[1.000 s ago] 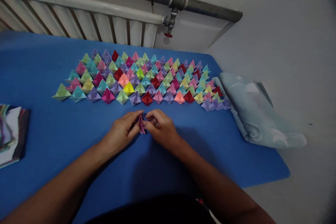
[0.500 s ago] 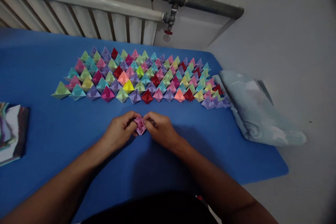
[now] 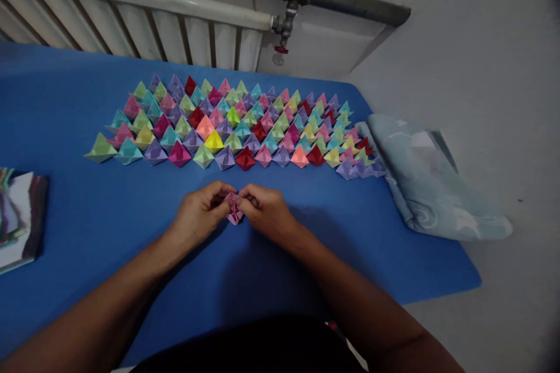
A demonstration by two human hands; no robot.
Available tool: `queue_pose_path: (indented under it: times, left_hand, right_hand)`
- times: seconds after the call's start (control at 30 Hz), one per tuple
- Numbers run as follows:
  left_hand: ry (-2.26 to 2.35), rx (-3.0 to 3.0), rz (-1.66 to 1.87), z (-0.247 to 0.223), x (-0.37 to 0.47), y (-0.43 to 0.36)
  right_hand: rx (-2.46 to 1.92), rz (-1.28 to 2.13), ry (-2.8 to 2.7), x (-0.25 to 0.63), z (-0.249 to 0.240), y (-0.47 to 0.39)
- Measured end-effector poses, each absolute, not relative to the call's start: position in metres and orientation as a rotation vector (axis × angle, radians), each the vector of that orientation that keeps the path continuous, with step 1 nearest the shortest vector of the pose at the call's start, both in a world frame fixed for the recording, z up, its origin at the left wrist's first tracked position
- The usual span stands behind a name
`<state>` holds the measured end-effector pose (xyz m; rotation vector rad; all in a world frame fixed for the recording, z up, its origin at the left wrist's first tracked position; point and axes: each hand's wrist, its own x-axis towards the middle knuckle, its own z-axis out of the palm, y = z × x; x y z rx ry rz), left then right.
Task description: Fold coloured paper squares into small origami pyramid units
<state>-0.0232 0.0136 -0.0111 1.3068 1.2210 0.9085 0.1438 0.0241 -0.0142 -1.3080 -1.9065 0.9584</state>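
Observation:
Between my hands is a small pink folded-paper piece [image 3: 235,215], diamond-shaped with a crease down its middle. My left hand [image 3: 202,207] pinches its left side, thumb on the near face. From the right, my right hand [image 3: 269,213] grips the other side with thumb and curled forefinger. Some fingertips behind the paper are hidden. Just beyond my hands stand rows of small folded paper boats in many colours, among them a dark red paper boat [image 3: 245,159] and a bright yellow paper boat [image 3: 214,143].
A blue table [image 3: 131,210] lies under everything. At the left edge is a stack of papers [image 3: 20,215]. A folded pale-green cloth [image 3: 429,180] overhangs the right side. Behind the table are a white radiator [image 3: 166,38] and a metal pipe with a red-handled valve [image 3: 282,49].
My thumbs have shifted slightly on the pink paper piece, and its middle fold looks a little different. Both hands stay in nearly the same place. The view has tilted very slightly.

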Motion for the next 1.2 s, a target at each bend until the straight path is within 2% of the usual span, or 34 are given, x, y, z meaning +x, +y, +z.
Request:
queue_pose_path:
  times: [0.47, 0.7, 0.97, 1.2]
  left_hand:
    - [1.364, 1.471, 0.952, -0.005, -0.016, 0.009]
    - [1.412, 1.257, 1.045, -0.007, -0.019, 0.014]
    - [1.391, 1.068, 1.126, -0.005, -0.021, 0.019]
    - [1.377, 1.111, 1.022, 0.004, -0.023, 0.016]
  right_hand:
    - [-1.359, 0.759, -1.984, 0.136, -0.016, 0.025]
    - [-1.286, 1.154, -1.687, 0.143, -0.007, 0.020]
    - [-1.229, 0.803, -1.903, 0.140, -0.012, 0.013]
    - [-1.241, 0.809, -1.817, 0.146, -0.015, 0.022]
